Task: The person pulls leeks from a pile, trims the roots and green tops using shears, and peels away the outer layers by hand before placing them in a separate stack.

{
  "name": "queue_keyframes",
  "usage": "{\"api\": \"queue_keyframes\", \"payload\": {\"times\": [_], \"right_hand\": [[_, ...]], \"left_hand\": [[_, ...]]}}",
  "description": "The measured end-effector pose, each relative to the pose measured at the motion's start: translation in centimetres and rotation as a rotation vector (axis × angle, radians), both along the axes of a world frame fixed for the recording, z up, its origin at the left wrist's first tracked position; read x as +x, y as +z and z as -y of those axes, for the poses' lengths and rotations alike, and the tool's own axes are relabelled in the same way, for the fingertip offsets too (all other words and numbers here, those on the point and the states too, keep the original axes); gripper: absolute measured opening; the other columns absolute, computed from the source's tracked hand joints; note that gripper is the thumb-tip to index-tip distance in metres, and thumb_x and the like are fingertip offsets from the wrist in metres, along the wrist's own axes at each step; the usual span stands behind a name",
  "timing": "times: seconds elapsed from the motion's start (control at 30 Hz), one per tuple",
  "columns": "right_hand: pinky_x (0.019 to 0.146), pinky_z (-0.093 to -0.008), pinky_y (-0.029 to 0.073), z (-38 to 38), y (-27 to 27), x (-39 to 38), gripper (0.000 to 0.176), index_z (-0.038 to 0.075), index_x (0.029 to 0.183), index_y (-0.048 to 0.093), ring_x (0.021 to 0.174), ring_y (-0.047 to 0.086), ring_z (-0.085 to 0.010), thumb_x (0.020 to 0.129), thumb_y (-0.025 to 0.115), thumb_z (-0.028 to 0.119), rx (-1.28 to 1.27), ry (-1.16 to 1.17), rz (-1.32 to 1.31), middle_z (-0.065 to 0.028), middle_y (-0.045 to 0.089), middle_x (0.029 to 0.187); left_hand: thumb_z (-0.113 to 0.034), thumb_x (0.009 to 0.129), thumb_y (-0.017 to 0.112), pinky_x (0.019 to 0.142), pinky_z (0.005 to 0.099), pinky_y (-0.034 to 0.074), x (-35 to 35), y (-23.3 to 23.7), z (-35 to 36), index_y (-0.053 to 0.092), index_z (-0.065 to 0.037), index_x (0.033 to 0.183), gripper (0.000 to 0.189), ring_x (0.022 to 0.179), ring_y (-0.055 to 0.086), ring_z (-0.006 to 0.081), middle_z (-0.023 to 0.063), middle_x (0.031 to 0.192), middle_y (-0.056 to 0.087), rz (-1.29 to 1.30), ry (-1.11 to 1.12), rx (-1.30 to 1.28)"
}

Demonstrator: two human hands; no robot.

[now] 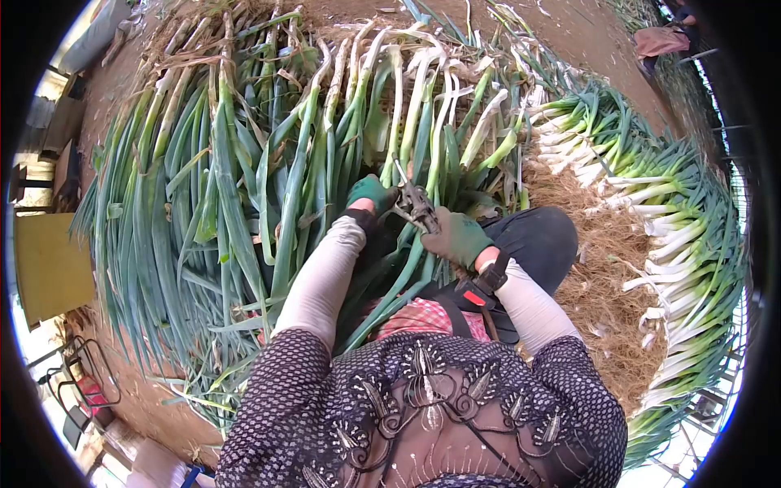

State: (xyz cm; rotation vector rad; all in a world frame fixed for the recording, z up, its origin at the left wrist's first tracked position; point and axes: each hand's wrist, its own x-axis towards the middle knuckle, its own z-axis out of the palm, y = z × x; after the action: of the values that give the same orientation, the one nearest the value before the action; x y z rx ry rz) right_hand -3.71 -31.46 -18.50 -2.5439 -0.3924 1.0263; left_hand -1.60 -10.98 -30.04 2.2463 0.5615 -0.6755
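My right hand [457,239], in a green and dark glove, is closed round the handles of a dark metal cutting tool [416,206]. The tool's narrow tip points up and left, towards the leeks. Just left of it, my left hand [371,193], in a similar glove, has its fingers bent at the tool's side; what they hold, if anything, is hidden. Long untrimmed leeks [301,171] with brown roots lie in a wide heap in front of and left of my hands.
Cleaned white-stemmed leeks [671,268] curve along the right side. Cut roots [606,309] pile up between them and my knee [541,236]. A yellow board [55,264] stands at the left. Part of another person [663,41] shows at the top right.
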Motion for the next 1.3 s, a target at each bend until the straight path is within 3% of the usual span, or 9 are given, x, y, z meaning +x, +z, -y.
{"api": "queue_keyframes", "payload": {"times": [0.1,0.3,0.4,0.57,0.67,0.9,1.17,1.23,1.3], "right_hand": [[0.086,-0.0462,0.049,0.1,-0.3,-0.8,0.052,-0.004,0.105,0.058,0.096,0.064,-0.0435,0.075,0.062,0.038,0.012,-0.007,0.004,-0.0295,0.065,0.096],[0.086,-0.0449,0.050,-1.5,-0.5,2.7,0.052,-0.004,0.107,0.059,0.096,0.064,-0.0425,0.076,0.063,0.037,-0.071,-0.028,0.125,-0.0287,0.066,0.097],[0.086,-0.0447,0.050,-2.2,-0.7,4.2,0.050,-0.004,0.106,0.059,0.096,0.064,-0.0422,0.076,0.063,0.035,-0.076,-0.014,0.138,-0.0287,0.066,0.096],[0.087,-0.0458,0.050,-1.8,2.6,-0.3,0.050,-0.004,0.108,0.057,0.096,0.064,-0.0440,0.077,0.062,0.035,-0.101,0.044,-0.054,-0.0298,0.065,0.098],[0.088,-0.0458,0.050,-1.5,2.2,-0.9,0.051,-0.004,0.108,0.058,0.097,0.064,-0.0434,0.077,0.064,0.035,-0.101,-0.008,0.016,-0.0296,0.066,0.099],[0.091,-0.0437,0.050,-4.0,-1.4,6.2,0.052,-0.003,0.109,0.061,0.101,0.064,-0.0415,0.075,0.066,0.037,-0.122,-0.043,0.134,-0.0281,0.066,0.104],[0.101,-0.0408,0.046,-7.8,-2.7,14.7,0.058,-0.002,0.121,0.061,0.113,0.061,-0.0390,0.079,0.062,0.038,-0.243,-0.080,0.144,-0.0263,0.061,0.122],[0.076,-0.0435,0.055,-8.2,-3.8,16.9,0.048,-0.010,0.097,0.066,0.074,0.071,-0.0373,0.078,0.059,0.034,-0.221,-0.112,0.226,-0.0272,0.068,0.085],[0.071,-0.0423,0.056,-8.4,-3.3,18.3,0.044,-0.010,0.086,0.068,0.068,0.070,-0.0374,0.076,0.058,0.032,-0.161,-0.093,0.271,-0.0263,0.067,0.073]], "left_hand": [[-0.053,0.071,0.073,0.086,0.0402,0.050,-0.9,0.8,0.2,0.065,0.000,0.112,0.068,0.100,0.065,0.0354,0.0236,0.105,0.068,0.184,0.137,-0.153],[-0.051,0.070,0.073,0.091,0.0416,0.049,-0.8,2.8,0.6,0.064,-0.008,0.120,0.066,0.105,0.063,0.0362,0.0204,0.113,0.066,0.099,0.088,-0.125],[-0.049,0.069,0.075,0.089,0.0425,0.049,-0.7,2.3,0.4,0.066,-0.006,0.114,0.062,0.103,0.064,0.0371,0.0211,0.110,0.067,0.078,0.102,-0.093],[-0.048,0.072,0.074,0.086,0.0432,0.049,-0.5,1.1,0.4,0.066,-0.002,0.107,0.059,0.100,0.065,0.0377,0.0244,0.104,0.067,0.120,0.079,-0.084],[-0.048,0.073,0.072,0.088,0.0424,0.049,-0.7,3.2,1.1,0.066,-0.002,0.106,0.057,0.101,0.065,0.0371,0.0230,0.104,0.068,0.099,0.113,-0.091],[-0.055,0.072,0.072,0.088,0.0427,0.049,-1.1,3.4,0.7,0.064,-0.001,0.111,0.067,0.102,0.064,0.0380,0.0243,0.107,0.066,0.097,0.091,-0.103],[-0.056,0.075,0.071,0.090,0.0430,0.048,-1.2,3.4,1.2,0.064,-0.001,0.113,0.067,0.104,0.063,0.0375,0.0233,0.109,0.066,0.080,0.056,-0.105],[-0.056,0.075,0.071,0.089,0.0431,0.048,-1.3,3.2,1.3,0.064,-0.001,0.110,0.066,0.103,0.063,0.0378,0.0237,0.108,0.066,0.095,0.061,-0.114],[-0.056,0.075,0.071,0.089,0.0428,0.048,-1.3,3.1,1.4,0.065,-0.002,0.110,0.065,0.102,0.064,0.0373,0.0231,0.107,0.067,0.099,0.062,-0.117]]}}
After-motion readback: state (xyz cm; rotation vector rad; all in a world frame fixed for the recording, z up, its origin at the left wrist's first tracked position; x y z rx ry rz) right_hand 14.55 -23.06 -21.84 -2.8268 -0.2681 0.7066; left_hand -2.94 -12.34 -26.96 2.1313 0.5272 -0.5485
